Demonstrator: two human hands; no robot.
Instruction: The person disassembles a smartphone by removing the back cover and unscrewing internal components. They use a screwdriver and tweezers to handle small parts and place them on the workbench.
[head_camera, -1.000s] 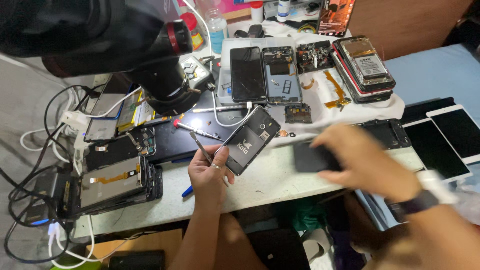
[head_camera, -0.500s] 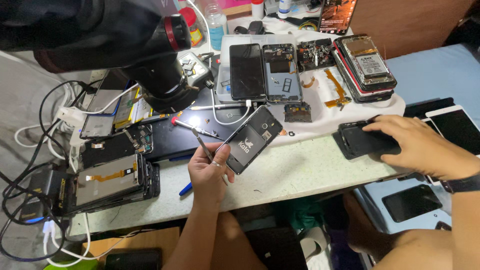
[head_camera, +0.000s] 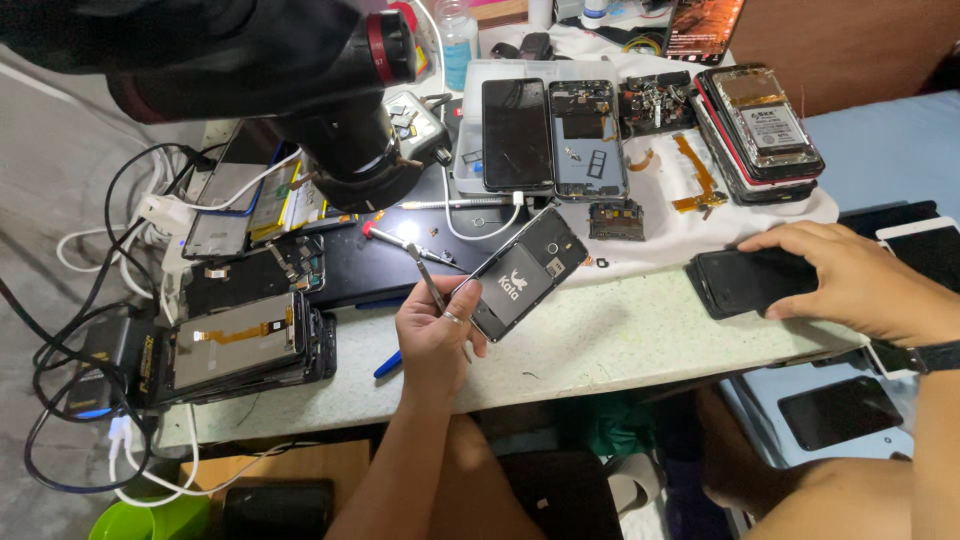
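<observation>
On the pale speckled worktop (head_camera: 620, 335), among many dismantled phones, the left hand (head_camera: 435, 335) grips a black phone frame (head_camera: 528, 272) with its back exposed, tilted up off the bench, and pinches a slim metal pair of tweezers (head_camera: 432, 285) between the fingers alongside it. The right hand (head_camera: 850, 280) lies flat and spread over a second black phone (head_camera: 745, 282) at the bench's right edge, pressing on it rather than closed around it. By the look of things, the held phone is already opened, its rear cover off and its inner shell bare, so disassembly seems well under way; no fresh part is seated yet, and whether any screws remain cannot be told. A red-handled screwdriver (head_camera: 400, 240) lies untouched on the dark mat (head_camera: 370, 270) behind, near a white cable (head_camera: 480, 235), beneath the black microscope head (head_camera: 330, 110).
</observation>
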